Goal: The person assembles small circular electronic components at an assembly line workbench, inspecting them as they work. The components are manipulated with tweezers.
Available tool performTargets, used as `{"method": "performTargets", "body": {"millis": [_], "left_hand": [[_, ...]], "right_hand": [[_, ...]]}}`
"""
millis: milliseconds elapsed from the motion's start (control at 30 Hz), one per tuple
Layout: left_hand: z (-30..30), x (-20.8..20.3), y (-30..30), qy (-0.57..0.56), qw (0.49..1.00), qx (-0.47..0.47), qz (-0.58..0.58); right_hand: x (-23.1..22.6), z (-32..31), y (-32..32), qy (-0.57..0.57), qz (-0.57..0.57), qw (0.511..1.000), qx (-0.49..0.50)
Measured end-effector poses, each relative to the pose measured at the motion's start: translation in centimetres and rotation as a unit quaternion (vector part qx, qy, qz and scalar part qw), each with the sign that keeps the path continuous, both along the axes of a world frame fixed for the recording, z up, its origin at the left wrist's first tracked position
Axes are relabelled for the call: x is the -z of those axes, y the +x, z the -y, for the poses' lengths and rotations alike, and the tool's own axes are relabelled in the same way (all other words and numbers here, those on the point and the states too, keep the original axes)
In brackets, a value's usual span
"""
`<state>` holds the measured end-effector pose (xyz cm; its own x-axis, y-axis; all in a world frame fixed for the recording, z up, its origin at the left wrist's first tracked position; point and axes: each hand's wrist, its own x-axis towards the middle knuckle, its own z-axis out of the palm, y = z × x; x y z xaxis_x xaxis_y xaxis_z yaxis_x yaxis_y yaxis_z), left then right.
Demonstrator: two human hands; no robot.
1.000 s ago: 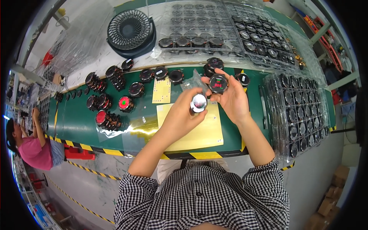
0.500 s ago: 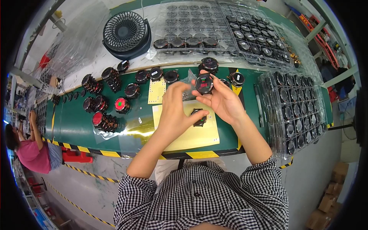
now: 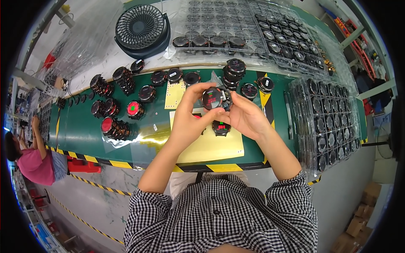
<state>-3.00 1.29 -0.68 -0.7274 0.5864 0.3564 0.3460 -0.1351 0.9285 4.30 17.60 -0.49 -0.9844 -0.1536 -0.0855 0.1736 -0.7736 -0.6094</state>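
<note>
A round black watch face (image 3: 212, 98) with red and green marks is pinched in my left hand (image 3: 189, 120), between the thumb and fingers. Right against it, my right hand (image 3: 248, 117) grips a dark watch case (image 3: 227, 100) with a silvery inside partly showing. The two parts overlap, so whether they are joined is hard to tell. Below my hands, a watch (image 3: 221, 128) with red and green marks lies on the yellow sheet (image 3: 215, 147). Beside it, something red (image 3: 197, 115) is mostly covered by my left hand.
Stacked watches (image 3: 116, 127) stand on the green mat to the left, and another stack (image 3: 234, 69) beyond my hands. Clear trays of watches (image 3: 325, 122) rise at the right, with more trays (image 3: 215, 27) behind. A fan (image 3: 142, 30) sits at the back. Far left, another person (image 3: 38, 162) works.
My left hand has moved up and closed on the watch face, which now sits left of the case in my right hand. The watch on the yellow sheet shows more fully.
</note>
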Motion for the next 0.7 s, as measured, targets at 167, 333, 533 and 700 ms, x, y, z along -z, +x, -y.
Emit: {"method": "performTargets", "body": {"millis": [167, 333, 533, 700], "left_hand": [[-0.3, -0.1, 0.1, 0.066, 0.998, 0.011, -0.004], [-0.2, 0.2, 0.4, 0.007, 0.986, -0.003, -0.169], [-0.5, 0.4, 0.8, 0.079, 0.983, -0.019, -0.163], [-0.1, -0.9, 0.6, 0.176, 0.971, -0.079, 0.141]], "right_hand": [[-0.7, -0.1, 0.3, -0.013, -0.007, 1.000, -0.002], [-0.8, 0.2, 0.5, -0.005, 0.019, 0.999, 0.029], [-0.5, -0.7, 0.8, 0.149, 0.003, 0.987, 0.056], [-2.3, -5.5, 0.9, 0.617, -0.032, 0.721, 0.314]]}}
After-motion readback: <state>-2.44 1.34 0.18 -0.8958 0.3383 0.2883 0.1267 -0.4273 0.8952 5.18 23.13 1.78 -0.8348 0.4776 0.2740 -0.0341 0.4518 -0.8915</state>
